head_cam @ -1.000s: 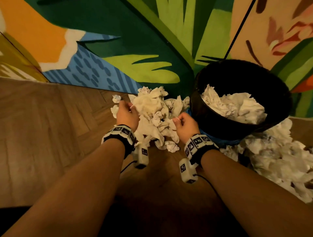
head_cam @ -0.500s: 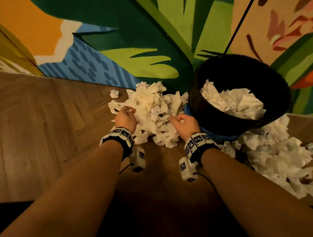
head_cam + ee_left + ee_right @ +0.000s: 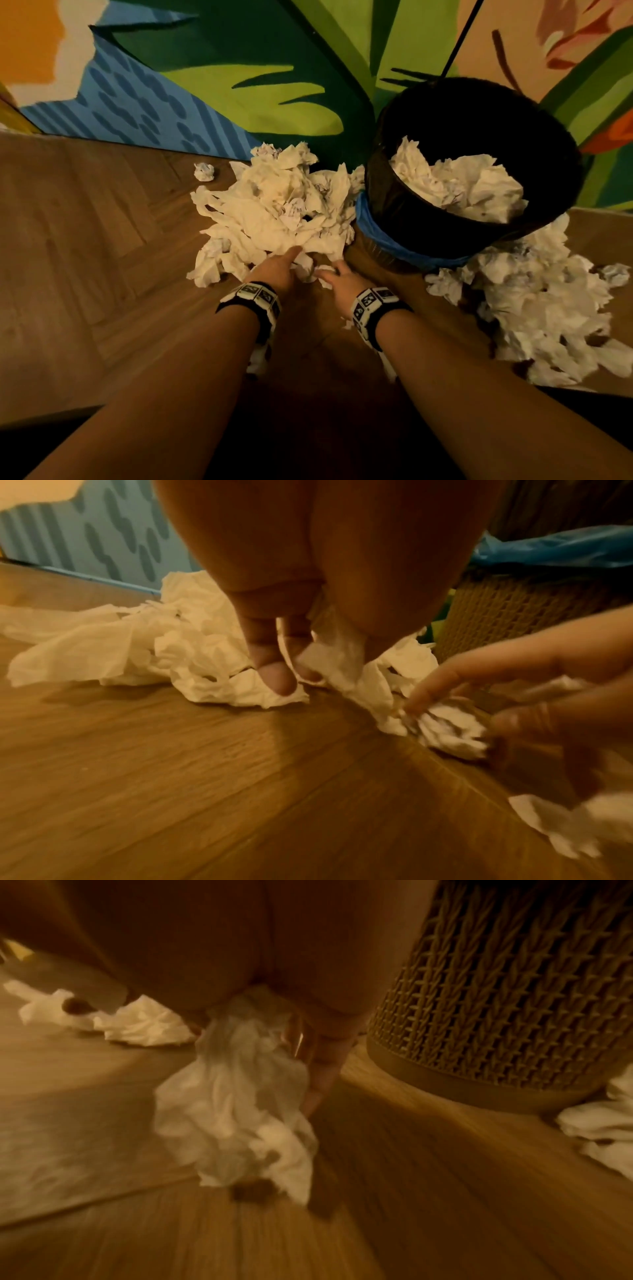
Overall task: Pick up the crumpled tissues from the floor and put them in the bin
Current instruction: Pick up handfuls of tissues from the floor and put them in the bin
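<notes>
A large heap of crumpled white tissues [image 3: 274, 209] lies on the wooden floor, left of a woven bin [image 3: 387, 255] with a black liner [image 3: 479, 130]. More tissues [image 3: 459, 185] sit inside the bin. Both hands are low at the heap's near edge, close together. My left hand [image 3: 294, 264] pinches a tissue [image 3: 325, 661] between thumb and fingers. My right hand [image 3: 325, 273] grips a crumpled tissue [image 3: 236, 1096] that hangs blurred below the fingers [image 3: 322, 1074], just left of the bin's base [image 3: 479, 1085].
A second big spread of tissues [image 3: 541, 308] lies right of the bin, and one small ball [image 3: 204, 171] sits alone near the painted wall [image 3: 260, 89]. A blue bag edge [image 3: 383, 236] wraps the bin. Bare floor [image 3: 85, 257] stretches left.
Both hands dropped from the upper part of the heap to its near foot and came closer together. The bundle they held up has settled back on the heap.
</notes>
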